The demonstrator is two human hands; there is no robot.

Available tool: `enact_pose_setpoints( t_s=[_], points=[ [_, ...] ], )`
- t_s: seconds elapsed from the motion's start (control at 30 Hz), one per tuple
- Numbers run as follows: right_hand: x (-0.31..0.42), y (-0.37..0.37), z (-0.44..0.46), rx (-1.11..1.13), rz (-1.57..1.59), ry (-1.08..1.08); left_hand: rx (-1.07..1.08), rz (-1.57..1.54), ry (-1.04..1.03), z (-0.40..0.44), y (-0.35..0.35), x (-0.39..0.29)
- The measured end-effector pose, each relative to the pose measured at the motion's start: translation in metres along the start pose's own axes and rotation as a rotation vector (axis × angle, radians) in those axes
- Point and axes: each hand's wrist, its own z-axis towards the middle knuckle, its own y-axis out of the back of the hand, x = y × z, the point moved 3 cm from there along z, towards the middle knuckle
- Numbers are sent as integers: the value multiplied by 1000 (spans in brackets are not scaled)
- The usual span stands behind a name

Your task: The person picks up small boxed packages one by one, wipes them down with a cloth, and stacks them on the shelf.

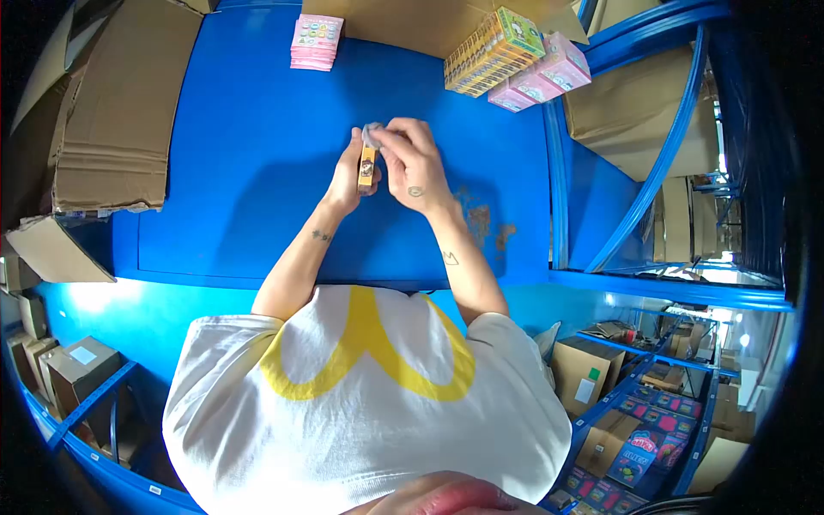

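Note:
My left hand [346, 174] is closed around a small narrow yellow-orange box [367, 167], with a dark printed picture on the side facing up. At the far end of the box, the fingers of my right hand [415, 163] are pinched on a crumpled greyish-white piece [372, 135], perhaps film or a bag. Whether that piece comes out of the box or only touches it, I cannot tell. Both hands are above the blue table [257, 154]. The lower part of the box is partly covered by my left fingers.
A stack of pink printed packets [316, 43] lies at the table's far side. Further right stand a row of yellow boxes [493, 53] and several pink boxes [542, 75]. Cardboard [120, 112] borders the left, and blue shelving [652, 172] the right.

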Motion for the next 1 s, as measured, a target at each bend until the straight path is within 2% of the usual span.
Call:
enact_pose_setpoints(
  t_s=[0.07,0.2,0.37,0.47,0.53,0.57,0.6,0.63,0.7,0.73,0.87,0.97,1.0],
  points=[
    [3,-3,2,64,-62,63,12,34,-2,2,5,3],
    [14,3,-9,157,6,129,-90,164,-179,4,-4,0],
    [7,10,9,154,-130,97,-98,216,-270,-4,-22,-6],
    [28,6,-16,270,-21,101,-180,288,-239,-10,-26,-27],
    [26,9,-28,211,121,26,-273,348,-189,-16,-23,-31],
    [17,16,-34,205,199,-164,-278,345,-185,-16,-20,-28],
    [8,23,-41,198,275,-355,-229,233,-160,-13,-16,-24],
    [7,26,-43,202,278,-355,-179,123,-137,-8,-12,-20],
    [-4,34,-50,-173,591,-679,-75,-89,-93,-2,-8,-16],
    [-5,32,-50,-177,593,-680,-75,-85,-92,-3,-8,-17],
    [-6,21,-40,-176,204,-380,213,-789,-77,-7,-19,-23],
    [1,5,-29,-129,117,-345,270,-819,-93,-11,-33,-25],
    [-1,-2,-26,-144,11,-268,300,-835,-106,-12,-38,-26]
  ],
)
